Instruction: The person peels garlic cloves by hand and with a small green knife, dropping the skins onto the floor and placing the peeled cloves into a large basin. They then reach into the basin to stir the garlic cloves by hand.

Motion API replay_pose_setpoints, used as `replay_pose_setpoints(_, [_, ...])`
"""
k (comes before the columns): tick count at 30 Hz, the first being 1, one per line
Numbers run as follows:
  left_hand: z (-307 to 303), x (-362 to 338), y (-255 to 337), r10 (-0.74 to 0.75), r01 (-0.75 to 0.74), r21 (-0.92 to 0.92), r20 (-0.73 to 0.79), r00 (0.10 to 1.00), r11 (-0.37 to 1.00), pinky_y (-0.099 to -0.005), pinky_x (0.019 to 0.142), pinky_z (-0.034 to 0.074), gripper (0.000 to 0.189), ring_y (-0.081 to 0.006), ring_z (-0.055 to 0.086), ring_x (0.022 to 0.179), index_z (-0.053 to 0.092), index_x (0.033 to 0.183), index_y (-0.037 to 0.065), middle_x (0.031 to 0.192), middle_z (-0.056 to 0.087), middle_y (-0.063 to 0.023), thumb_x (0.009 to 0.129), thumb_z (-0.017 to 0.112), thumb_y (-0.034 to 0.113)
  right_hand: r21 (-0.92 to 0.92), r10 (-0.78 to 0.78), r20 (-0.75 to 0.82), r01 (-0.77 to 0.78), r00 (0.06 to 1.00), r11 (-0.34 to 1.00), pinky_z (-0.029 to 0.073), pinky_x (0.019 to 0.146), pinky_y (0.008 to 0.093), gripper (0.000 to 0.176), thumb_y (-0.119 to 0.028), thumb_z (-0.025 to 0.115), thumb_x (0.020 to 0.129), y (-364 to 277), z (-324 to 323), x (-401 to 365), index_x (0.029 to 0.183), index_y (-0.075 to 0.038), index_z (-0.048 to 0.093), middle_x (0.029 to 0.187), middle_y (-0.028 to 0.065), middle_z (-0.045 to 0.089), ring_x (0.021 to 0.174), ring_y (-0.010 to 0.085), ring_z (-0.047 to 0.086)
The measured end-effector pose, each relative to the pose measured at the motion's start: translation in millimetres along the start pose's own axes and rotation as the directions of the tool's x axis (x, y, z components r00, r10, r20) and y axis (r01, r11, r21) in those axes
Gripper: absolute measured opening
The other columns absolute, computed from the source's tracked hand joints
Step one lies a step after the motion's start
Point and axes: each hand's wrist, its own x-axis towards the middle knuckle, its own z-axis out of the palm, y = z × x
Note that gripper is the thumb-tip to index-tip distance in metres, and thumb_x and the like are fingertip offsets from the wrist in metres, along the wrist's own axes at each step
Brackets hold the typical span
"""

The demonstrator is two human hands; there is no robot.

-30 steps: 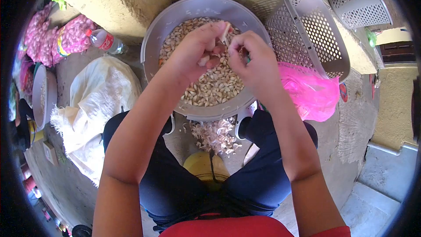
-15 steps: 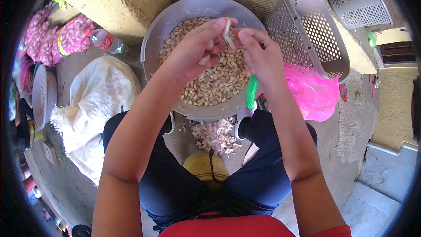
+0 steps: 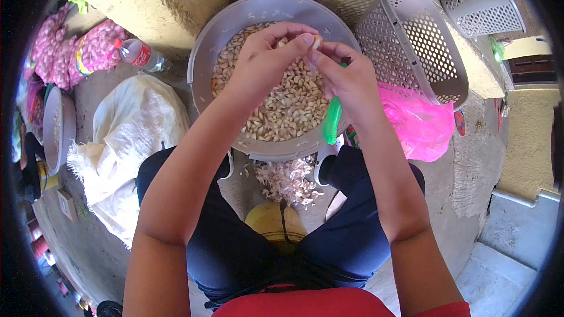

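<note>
Over a wide grey basin [image 3: 202, 41] of garlic cloves [image 3: 288, 114], my two hands meet. My left hand [image 3: 273, 58] is closed, with a garlic clove [image 3: 317, 41] pinched at its thumb and fingertips; more pale cloves seem tucked in its fingers. My right hand [image 3: 349, 76] is closed around a green-handled knife [image 3: 332, 120], whose handle sticks out below the palm; its blade is hidden by the fingers. The right thumb and fingertips touch the same clove. Below the basin, between my feet, lies a heap of garlic skins [image 3: 291, 182].
A perforated grey basket [image 3: 405, 41] leans at the right, above a pink plastic bag [image 3: 414, 123]. To the left are a white sack [image 3: 132, 123], a Coca-Cola bottle [image 3: 141, 54] and net bags of garlic [image 3: 100, 53]. A yellow container [image 3: 273, 223] stands between my legs.
My hands have drawn together and the left fingers have curled in. The pale strip that hung between them is no longer visible; a clove shows at the fingertips. The green handle has tilted slightly.
</note>
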Motion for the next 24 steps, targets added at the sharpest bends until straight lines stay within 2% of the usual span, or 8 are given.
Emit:
replay_pose_setpoints(3, [-1, 0, -2, 0.034, -0.029, 0.138, -0.031, 0.999, 0.99, -0.0158, 0.037, 0.025, 0.027, -0.0008, 0.035, 0.045, 0.059, 0.098, 0.007, 0.059, 0.046, 0.0053, 0.08, 0.058, 0.028, -0.238, -0.154, -0.049, 0.139, 0.987, 0.961, 0.045, 0.058, 0.0241, 0.028, -0.019, 0.064, 0.073, 4, -1, 3, 0.092, 0.001, 0.06, 0.076, 0.0072, 0.061, 0.063, 0.0111, 0.056])
replay_pose_setpoints(4, [-2, 0, -3, 0.035, -0.026, 0.191, -0.042, 0.999, 0.981, -0.016, 0.037, 0.025, 0.027, -0.0008, 0.036, 0.045, 0.06, 0.098, 0.007, 0.059, 0.046, 0.0052, 0.08, 0.058, 0.028, -0.259, -0.162, -0.062, 0.141, 0.985, 0.956, 0.045, 0.061, 0.0247, 0.028, -0.018, 0.064, 0.072, 4, 0, 3, 0.092, 0.001, 0.06, 0.077, 0.0077, 0.062, 0.067, 0.0118, 0.057])
replay_pose_setpoints(6, [-1, 1, -5, 0.044, -0.038, 0.178, -0.033, 0.998, 0.983, -0.016, 0.037, 0.025, 0.027, -0.0011, 0.035, 0.044, 0.06, 0.097, 0.007, 0.059, 0.045, 0.0052, 0.08, 0.059, 0.027, -0.3, -0.179, -0.088, 0.145, 0.98, 0.943, 0.045, 0.069, 0.0259, 0.028, -0.017, 0.064, 0.072, 3, 3, 1, 0.092, 0.001, 0.06, 0.078, 0.0086, 0.062, 0.073, 0.0131, 0.058])
replay_pose_setpoints(9, [-2, -1, 1, -0.046, 0.047, 0.065, -0.023, 0.999, 0.997, -0.016, 0.037, 0.025, 0.027, -0.0012, 0.034, 0.044, 0.06, 0.097, 0.006, 0.058, 0.045, 0.0051, 0.079, 0.059, 0.027, -0.199, -0.285, -0.094, 0.263, 0.954, 0.944, 0.045, 0.058, 0.0234, 0.025, -0.018, 0.063, 0.074, 11, 3, 7, 0.091, 0.0, 0.06, 0.076, 0.0067, 0.062, 0.065, 0.0112, 0.057])
replay_pose_setpoints(12, [-6, -1, 3, -0.127, 0.127, -0.028, 0.004, 0.992, 0.992, -0.016, 0.037, 0.025, 0.029, -0.0013, 0.033, 0.045, 0.059, 0.1, 0.006, 0.058, 0.045, 0.0051, 0.079, 0.058, 0.025, -0.095, -0.111, -0.066, 0.105, 0.992, 0.99, 0.041, 0.045, 0.0205, 0.022, -0.019, 0.063, 0.076, 0, 1, 2, 0.091, -0.002, 0.061, 0.074, 0.0049, 0.062, 0.053, 0.0084, 0.053])
replay_pose_setpoints(15, [-9, 0, 1, -0.156, 0.158, -0.058, 0.039, 0.987, 0.986, -0.016, 0.037, 0.025, 0.031, -0.0015, 0.034, 0.047, 0.058, 0.105, 0.005, 0.059, 0.045, 0.0054, 0.08, 0.057, 0.023, 0.025, -0.058, -0.061, 0.06, 0.996, 0.998, 0.035, 0.036, 0.0185, 0.022, -0.019, 0.061, 0.079, -3, 0, 2, 0.092, -0.002, 0.061, 0.073, 0.0043, 0.062, 0.045, 0.0055, 0.047])
replay_pose_setpoints(21, [-8, 0, -1, -0.146, 0.15, -0.064, 0.066, 0.987, 0.987, -0.0157, 0.038, 0.025, 0.031, -0.0016, 0.034, 0.048, 0.057, 0.108, 0.005, 0.062, 0.048, 0.0049, 0.082, 0.055, 0.021, 0.408, 0.087, 0.064, -0.106, 0.994, 0.907, 0.037, 0.041, 0.0204, 0.028, -0.018, 0.059, 0.08, 2, -5, 4, 0.1, 0.001, 0.055, 0.078, 0.0069, 0.062, 0.047, 0.0051, 0.043])
replay_pose_setpoints(24, [-5, -3, 2, -0.101, 0.101, 0.005, 0.021, 0.995, 0.995, -0.0156, 0.039, 0.026, 0.027, -0.0014, 0.035, 0.048, 0.059, 0.103, 0.005, 0.063, 0.049, 0.0044, 0.082, 0.056, 0.022, 0.421, 0.11, 0.058, -0.124, 0.992, 0.898, 0.037, 0.043, 0.0206, 0.028, -0.018, 0.06, 0.08, 2, -2, 1, 0.101, 0.0, 0.054, 0.078, 0.0064, 0.062, 0.048, 0.0051, 0.041])
